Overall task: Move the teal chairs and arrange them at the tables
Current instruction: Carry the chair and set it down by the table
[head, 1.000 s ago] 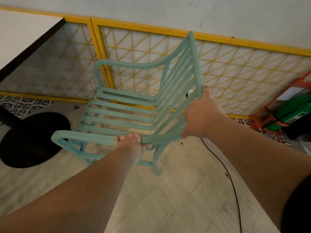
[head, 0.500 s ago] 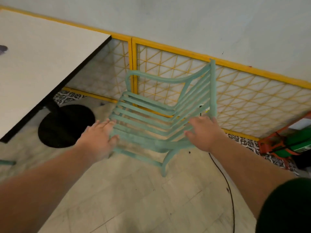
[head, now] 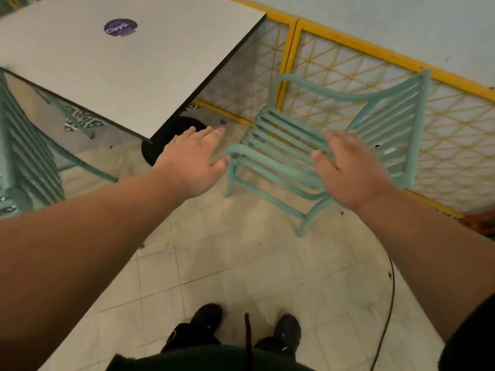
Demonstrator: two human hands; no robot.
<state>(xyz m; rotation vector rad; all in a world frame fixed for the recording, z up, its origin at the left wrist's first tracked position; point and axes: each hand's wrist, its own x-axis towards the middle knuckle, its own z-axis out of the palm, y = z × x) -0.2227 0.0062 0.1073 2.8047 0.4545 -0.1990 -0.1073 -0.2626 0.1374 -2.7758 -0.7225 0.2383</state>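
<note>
The left hand [head: 195, 162] is stretched out palm down with its fingers straight and close together, and it holds nothing. Its thumb lies just beside the curved front end of the near armrest of the teal chair [head: 281, 141]; whether it touches the armrest cannot be told. The right hand [head: 348, 172] is also palm down with its fingers loosely extended and slightly spread. It has nothing in its grasp and sits above the chair's near armrest and seat slats. The picture is blurred there, so contact with the chair cannot be told. The chair stands upright on the tiled floor [head: 241, 277], mostly between the two hands and just beyond them. Its slatted backrest rises to the right of the right hand, and its seat faces towards the left hand. Beyond the chair, past both hands' fingertips, runs a yellow lattice fence [head: 455, 145] along a pale wall. Beyond and to the left of the left hand is a white table [head: 134, 68] bearing a round dark sticker [head: 120, 27]. Its black base [head: 166, 143] sits on the floor just past the left hand's fingers. Far to the left of the left arm, another teal chair [head: 26, 156] shows, blurred. Below the arms are the person's two dark shoes [head: 206, 319], and a black cable [head: 385, 317] trails on the floor under the right forearm.
</note>
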